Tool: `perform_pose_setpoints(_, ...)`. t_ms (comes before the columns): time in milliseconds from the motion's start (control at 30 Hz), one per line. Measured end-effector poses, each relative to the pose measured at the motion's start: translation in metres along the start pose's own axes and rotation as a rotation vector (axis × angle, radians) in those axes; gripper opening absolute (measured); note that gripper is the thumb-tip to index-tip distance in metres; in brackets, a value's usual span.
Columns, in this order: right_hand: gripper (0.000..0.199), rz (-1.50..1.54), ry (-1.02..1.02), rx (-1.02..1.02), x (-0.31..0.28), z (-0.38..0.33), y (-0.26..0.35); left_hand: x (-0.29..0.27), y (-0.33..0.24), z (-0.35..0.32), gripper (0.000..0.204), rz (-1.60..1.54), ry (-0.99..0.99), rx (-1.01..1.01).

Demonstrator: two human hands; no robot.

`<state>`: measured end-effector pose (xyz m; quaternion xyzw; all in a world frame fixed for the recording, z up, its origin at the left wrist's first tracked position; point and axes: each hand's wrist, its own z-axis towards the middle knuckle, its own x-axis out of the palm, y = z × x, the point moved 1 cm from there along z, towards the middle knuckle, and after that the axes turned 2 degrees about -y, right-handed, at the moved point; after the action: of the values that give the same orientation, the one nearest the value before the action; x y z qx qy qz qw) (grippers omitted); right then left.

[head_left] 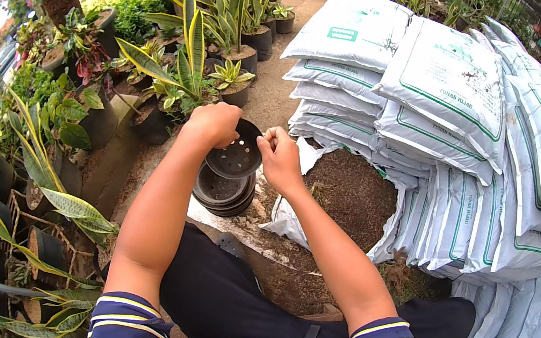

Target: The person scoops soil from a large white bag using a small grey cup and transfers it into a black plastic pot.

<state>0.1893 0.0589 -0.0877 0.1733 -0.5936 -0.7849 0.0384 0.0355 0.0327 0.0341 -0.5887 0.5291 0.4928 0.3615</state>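
Presently, in the head view, the black pot (240, 166) is up in front of the person, tilted so its inside faces the camera, just over a stack of pots (223, 197); whether its base touches the stack, cannot tell. Left hand (216, 125) grasps the rim at its upper left. Right hand (278, 158) is half curled at the right rim, fingertips bunched; pinching or merely touching, cannot tell. Progress, as judged: one pot is in hand, with pale drainage holes showing and no soil visible inside; the others sit nested below, not yet separated. The open sack (288, 220), just right of the stack, has its brown soil (351, 194) exposed, so opening is done; loading this pot seems not yet begun.
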Motion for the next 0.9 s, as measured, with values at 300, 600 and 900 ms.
perform_pose_setpoints(300, 0.069, 0.334, 0.309, 0.506, -0.194, -0.027, -0.022, 0.039, -0.124, 0.036, 0.030, -0.638, -0.239, 0.496)
perform_pose_setpoints(600, 0.099, -0.301, -0.150, 0.590, -0.313, -0.108, -0.136, 0.191, -0.243, 0.078, 0.048, -0.194, 0.171, 0.312)
perform_pose_setpoints(900, 0.101, -0.140, -0.421, 0.564, -0.329, -0.146, -0.153, 0.197, -0.240, 0.068, 0.049, 0.002, 0.274, 0.234)
